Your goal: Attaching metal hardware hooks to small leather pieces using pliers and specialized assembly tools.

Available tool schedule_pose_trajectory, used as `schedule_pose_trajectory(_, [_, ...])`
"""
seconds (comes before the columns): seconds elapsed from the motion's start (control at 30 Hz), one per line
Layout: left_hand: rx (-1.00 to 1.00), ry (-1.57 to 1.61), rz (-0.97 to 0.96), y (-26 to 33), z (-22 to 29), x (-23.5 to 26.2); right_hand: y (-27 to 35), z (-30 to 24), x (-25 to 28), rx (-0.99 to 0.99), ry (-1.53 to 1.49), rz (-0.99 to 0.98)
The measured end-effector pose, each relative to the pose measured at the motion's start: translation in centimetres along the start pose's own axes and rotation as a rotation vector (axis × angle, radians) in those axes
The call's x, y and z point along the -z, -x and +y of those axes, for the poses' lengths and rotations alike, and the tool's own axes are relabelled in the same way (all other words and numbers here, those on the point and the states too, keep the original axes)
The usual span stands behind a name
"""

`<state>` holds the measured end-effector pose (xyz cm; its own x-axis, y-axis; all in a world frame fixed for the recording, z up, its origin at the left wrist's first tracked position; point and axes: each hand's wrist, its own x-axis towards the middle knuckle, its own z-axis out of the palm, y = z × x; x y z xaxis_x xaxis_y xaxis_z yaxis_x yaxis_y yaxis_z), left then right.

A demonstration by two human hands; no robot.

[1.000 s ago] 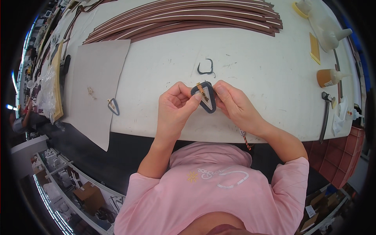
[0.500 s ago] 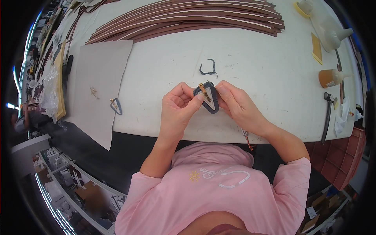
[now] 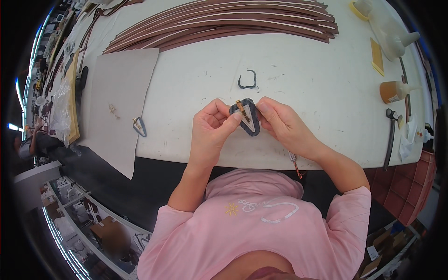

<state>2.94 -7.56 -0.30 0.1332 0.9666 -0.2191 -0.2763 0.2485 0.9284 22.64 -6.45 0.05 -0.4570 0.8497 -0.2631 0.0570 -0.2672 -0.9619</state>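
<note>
Between my two hands, just above the table, is a rounded triangular hair clip [image 3: 252, 126] with a dark blue fabric rim, a pale centre and a gold metal clip along it. My left hand [image 3: 212, 128] pinches its left side, thumb lying over the gold part. The fingers of my right hand [image 3: 282, 123] are closed at its upper right edge; their tips are partly hidden behind it. Beyond my hands lies a curled dark fabric strip [image 3: 248, 86]. A similar triangular clip [image 3: 139, 127] rests on the grey sheet [image 3: 119, 84] to the left.
Long brown strips [image 3: 224, 23] lie bundled along the far side. At right are a squeeze bottle of amber liquid [image 3: 391, 92], a hammer-like tool [image 3: 390, 137] and a red crate [image 3: 408, 186]. An orange cord [image 3: 295, 168] hangs at the near edge. Another person [image 3: 30, 142] is at far left.
The hair clip has tilted very slightly in my fingers. Both hands keep nearly the same place and grip.
</note>
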Motion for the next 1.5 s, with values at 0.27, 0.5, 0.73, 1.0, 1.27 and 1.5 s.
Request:
schedule_pose_trajectory(0.27, [-0.021,-0.005,0.042,0.2,0.0,-0.2,0.1,-0.2,-0.2,-0.016,-0.089,-0.014])
schedule_pose_trajectory(0.5, [-0.009,-0.021,0.078,0.4,0.2,-0.6,0.1,-0.3,-0.5,-0.003,-0.009,0.026])
schedule_pose_trajectory(0.73, [-0.044,-0.023,0.074,0.4,-0.2,-0.7,-0.3,0.9,-0.6,0.1,0.007,0.034])
schedule_pose_trajectory(1.0, [-0.043,-0.007,0.087,0.5,-0.4,-0.8,-0.2,0.5,-0.4,0.015,-0.034,0.01])
schedule_pose_trajectory(1.27, [-0.011,0.014,0.059,0.5,-0.1,-0.4,0.0,0.0,-0.3,-0.025,-0.046,0.017])
schedule_pose_trajectory(1.5, [0.009,0.0,0.008,0.5,0.3,0.4,-0.1,0.0,-0.2,-0.053,-0.028,-0.015])
